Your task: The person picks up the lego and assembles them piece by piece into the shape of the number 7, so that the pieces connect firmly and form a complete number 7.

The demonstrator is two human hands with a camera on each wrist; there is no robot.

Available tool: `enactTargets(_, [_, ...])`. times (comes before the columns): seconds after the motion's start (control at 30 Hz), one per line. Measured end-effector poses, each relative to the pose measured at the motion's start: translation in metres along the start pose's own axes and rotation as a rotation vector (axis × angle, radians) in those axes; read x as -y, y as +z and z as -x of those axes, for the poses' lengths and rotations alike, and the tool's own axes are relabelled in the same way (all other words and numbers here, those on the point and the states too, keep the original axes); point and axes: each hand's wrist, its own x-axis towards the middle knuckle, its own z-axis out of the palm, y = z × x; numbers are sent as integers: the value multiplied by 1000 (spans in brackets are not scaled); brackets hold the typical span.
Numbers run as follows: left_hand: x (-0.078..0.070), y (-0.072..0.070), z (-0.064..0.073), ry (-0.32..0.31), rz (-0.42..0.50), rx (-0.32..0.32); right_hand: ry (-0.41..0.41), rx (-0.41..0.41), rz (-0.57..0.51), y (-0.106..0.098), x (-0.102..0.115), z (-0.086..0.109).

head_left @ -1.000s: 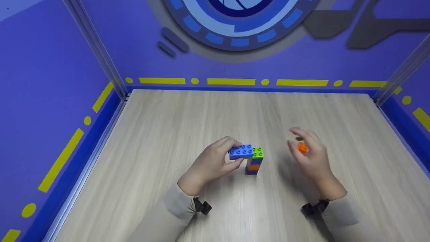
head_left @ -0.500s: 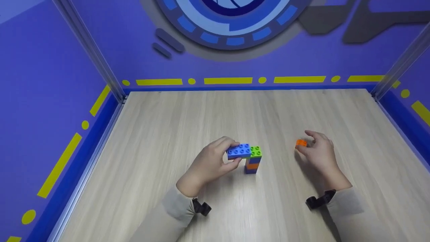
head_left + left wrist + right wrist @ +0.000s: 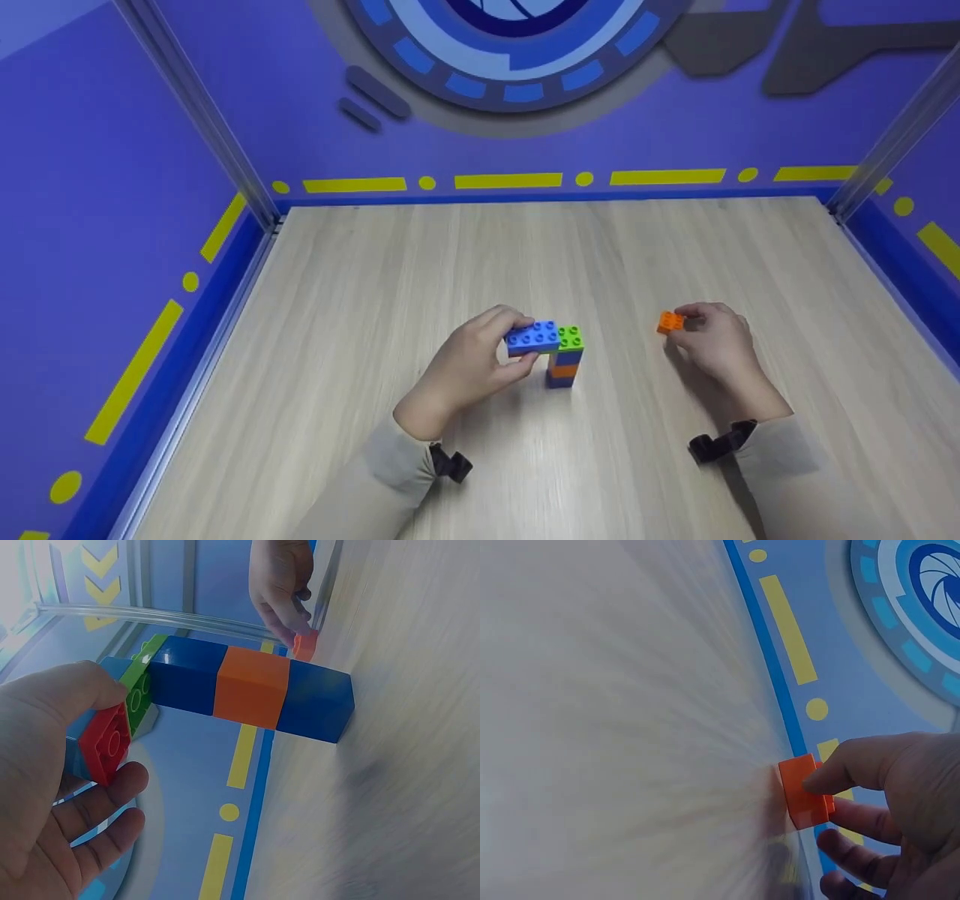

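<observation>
My left hand point(image 3: 466, 366) holds a blue toy building brick point(image 3: 534, 339) between thumb and fingers at the top of a brick column. That column has a dark blue brick point(image 3: 315, 699) at its foot, then an orange one point(image 3: 251, 686), another dark blue one point(image 3: 187, 675) and a green brick point(image 3: 571, 338). A red brick point(image 3: 105, 742) shows its hollow underside below the blue one, beside my left thumb. Off to the right, my right hand point(image 3: 721, 346) pinches a small orange brick point(image 3: 670, 322), studs up, low at the table.
The wood-grain table point(image 3: 405, 255) is bounded by blue panels with yellow markings point(image 3: 508, 180) at the back and sides. A metal rail point(image 3: 187, 390) runs along its left edge. Each wrist wears a black camera strap point(image 3: 721, 442).
My right hand has come down from above the small orange brick, and its thumb and fingers have closed on it. The left hand stays at the column; the head view has shifted slightly.
</observation>
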Motion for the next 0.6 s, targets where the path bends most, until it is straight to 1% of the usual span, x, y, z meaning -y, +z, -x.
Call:
enactTargets(0.13, [-1, 0, 0, -6, 11, 3, -3, 10, -10, 1, 1, 0])
enactTargets(0.27, [-1, -1, 0, -11, 16, 8, -1, 29, -54, 3, 4, 2])
enactTargets(0.47, [-1, 0, 0, -13, 21, 5, 1, 47, -104, 8, 13, 5])
enactTargets(0.6, [-1, 0, 1, -16, 22, 2, -2, 43, -125, 15, 21, 8])
